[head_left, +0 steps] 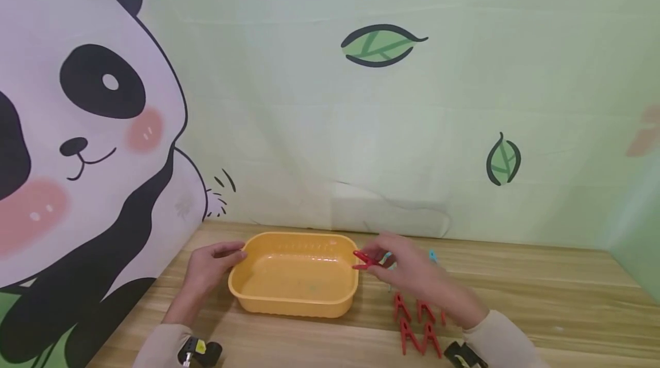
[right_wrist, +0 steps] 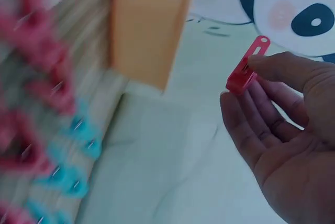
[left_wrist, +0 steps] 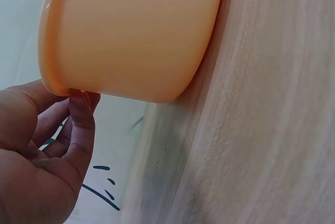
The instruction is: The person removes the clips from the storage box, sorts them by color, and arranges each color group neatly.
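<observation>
A yellow-orange plastic basin (head_left: 294, 307) stands on the wooden table, and nothing shows inside it. My left hand (head_left: 205, 269) pinches its left rim between thumb and fingers; the left wrist view shows the fingertips (left_wrist: 81, 106) right under the lip. Just at the basin's right rim, my right hand (head_left: 409, 269) holds a red clothespin (head_left: 364, 260) between thumb and fingers, its two prongs pointing left toward the basin. The right wrist view shows this red clothespin (right_wrist: 245, 72) pinched at the fingertips, above the table.
Several red clothespins (head_left: 406, 336) stand in rows on the table to the right of the basin. Behind them are blue clothespins (head_left: 433, 256), partly hidden by my right hand. A pale green backdrop (head_left: 289, 127) with a panda rises at the table's back edge.
</observation>
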